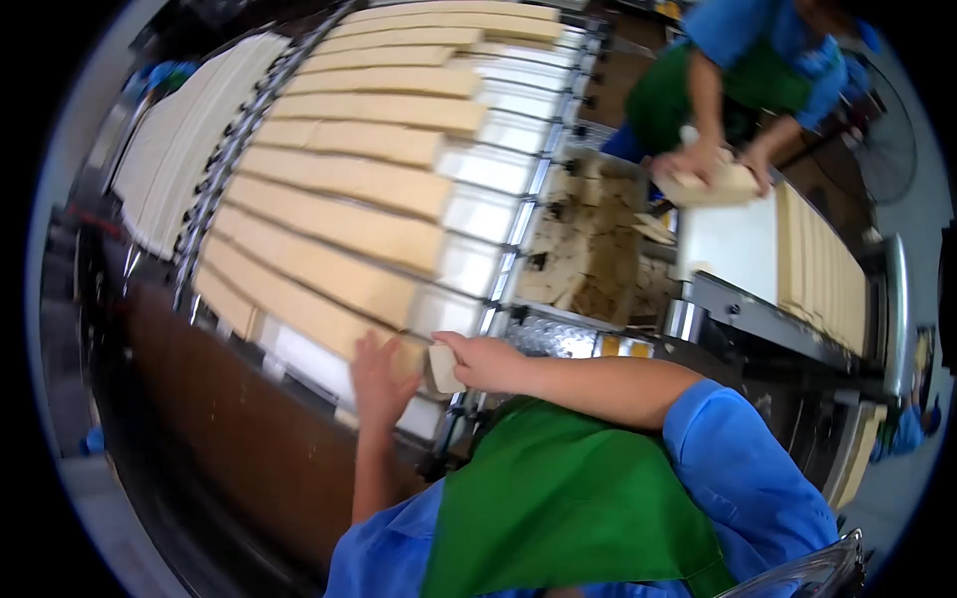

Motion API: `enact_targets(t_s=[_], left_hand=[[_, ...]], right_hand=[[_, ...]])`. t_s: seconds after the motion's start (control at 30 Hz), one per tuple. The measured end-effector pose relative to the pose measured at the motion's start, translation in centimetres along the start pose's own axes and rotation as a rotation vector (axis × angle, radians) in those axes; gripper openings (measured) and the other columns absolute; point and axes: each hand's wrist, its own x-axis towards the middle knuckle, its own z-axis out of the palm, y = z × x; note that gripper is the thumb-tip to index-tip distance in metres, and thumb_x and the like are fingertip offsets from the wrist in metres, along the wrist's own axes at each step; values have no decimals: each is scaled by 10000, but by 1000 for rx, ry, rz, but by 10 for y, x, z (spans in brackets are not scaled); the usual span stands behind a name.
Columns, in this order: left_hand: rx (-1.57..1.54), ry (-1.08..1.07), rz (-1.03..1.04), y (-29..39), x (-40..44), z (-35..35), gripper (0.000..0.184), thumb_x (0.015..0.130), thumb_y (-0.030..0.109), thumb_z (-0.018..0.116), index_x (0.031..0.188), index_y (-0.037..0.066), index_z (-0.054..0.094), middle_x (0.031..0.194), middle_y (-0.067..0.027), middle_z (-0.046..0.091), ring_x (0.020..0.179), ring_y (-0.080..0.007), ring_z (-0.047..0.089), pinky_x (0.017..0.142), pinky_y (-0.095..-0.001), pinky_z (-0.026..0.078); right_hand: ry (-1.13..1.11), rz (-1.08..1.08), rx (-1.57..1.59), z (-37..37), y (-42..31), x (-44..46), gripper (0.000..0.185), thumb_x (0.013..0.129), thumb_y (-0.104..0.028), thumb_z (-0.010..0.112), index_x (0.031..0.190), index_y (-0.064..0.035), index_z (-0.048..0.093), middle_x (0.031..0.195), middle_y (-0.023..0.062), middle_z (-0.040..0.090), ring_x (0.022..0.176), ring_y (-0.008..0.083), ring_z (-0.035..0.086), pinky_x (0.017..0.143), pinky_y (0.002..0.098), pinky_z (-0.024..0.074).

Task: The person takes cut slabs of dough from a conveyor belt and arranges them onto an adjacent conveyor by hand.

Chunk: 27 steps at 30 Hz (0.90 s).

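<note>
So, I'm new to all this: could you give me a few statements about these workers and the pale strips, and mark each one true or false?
1. The wearer's right hand grips a small pale block. True.
2. The wearer's left hand is clenched in a fist. False: its fingers are spread, by the end of a long strip.
3. The long pale strips all end in one even line on the right. False: those ends are staggered.
4. The co-worker has both hands on a pale piece. True.
5. The broken scraps are stacked in a tidy pile. False: they lie in a jumble.
</note>
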Motion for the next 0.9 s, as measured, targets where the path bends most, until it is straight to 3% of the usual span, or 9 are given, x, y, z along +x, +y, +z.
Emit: enact_targets(t_s=[0.07, 0.13, 0.17, 0.2, 0.37, 0.57, 0.63, 0.77, 0.9], left_hand=[[66, -33, -37, 7, 1, -5, 753, 714, 265, 833, 1388, 117, 532, 1539, -293, 352, 1429, -480, 312, 1135, -583, 272], [21, 17, 1, 13, 9, -6, 712, 734, 209, 816, 1377, 94, 532, 1527, -292, 364, 1412, -484, 327, 1145, -546, 288], [6, 58, 45, 22, 14, -7, 698, 743, 179, 804, 1377, 81, 527, 1518, -293, 374, 1401, -482, 342, 1145, -530, 298], [-13, 99, 87, 39, 22, -7, 685, 753, 148, 793, 1376, 68, 521, 1508, -294, 383, 1389, -480, 356, 1145, -513, 309], [-31, 42, 226, 167, 90, 19, 688, 761, 95, 761, 1392, 35, 494, 1518, -260, 389, 1371, -454, 397, 1138, -490, 334], [-121, -240, 676, 402, 189, 115, 764, 750, 170, 782, 1417, -1, 453, 1517, -273, 385, 1403, -456, 364, 1167, -482, 305], [-130, -316, 805, 492, 216, 155, 795, 777, 216, 785, 1444, -14, 418, 1534, -285, 352, 1421, -470, 329, 1176, -494, 286], [-111, -362, 960, 655, 272, 238, 897, 824, 297, 765, 1528, -1, 297, 1606, -263, 232, 1490, -449, 205, 1207, -479, 236], [12, -318, 1011, 803, 317, 313, 913, 868, 420, 708, 1526, -40, 271, 1592, -286, 247, 1482, -461, 216, 1202, -479, 246]], right_hand=[[36, 60, 27, -39, 10, -37, 662, 913, -173, 528, 1531, -186, 292, 935, 233, 682, 846, 412, 673, 767, 491, 536], [164, 25, 132, -81, 32, -80, 648, 906, -188, 546, 1508, -150, 310, 897, 222, 691, 824, 419, 667, 735, 507, 523], [277, 45, 170, -93, 56, -98, 669, 936, -254, 565, 1530, -169, 268, 866, 209, 690, 793, 404, 666, 709, 492, 519], [428, 50, 222, -102, 83, -114, 698, 941, -288, 585, 1538, -154, 252, 842, 196, 692, 772, 386, 669, 689, 480, 523], [549, 363, 130, -170, 182, -228, 761, 916, -309, 653, 1525, -74, 261, 830, 95, 717, 732, 308, 682, 670, 421, 531], [1143, 586, 339, -184, 304, -386, 747, 876, -326, 711, 1488, -82, 359, 752, 35, 694, 648, 192, 654, 629, 335, 514], [1292, 727, 317, -190, 345, -436, 839, 839, -312, 753, 1512, -84, 306, 733, 36, 688, 635, 184, 657, 607, 315, 517], [1316, 937, 328, -221, 395, -494, 970, 785, -374, 797, 1533, -76, 256, 718, 37, 678, 620, 202, 654, 580, 332, 511], [1251, 841, 398, -257, 408, -495, 1011, 802, -410, 792, 1542, -43, 209, 709, 41, 681, 617, 207, 658, 575, 329, 512]])
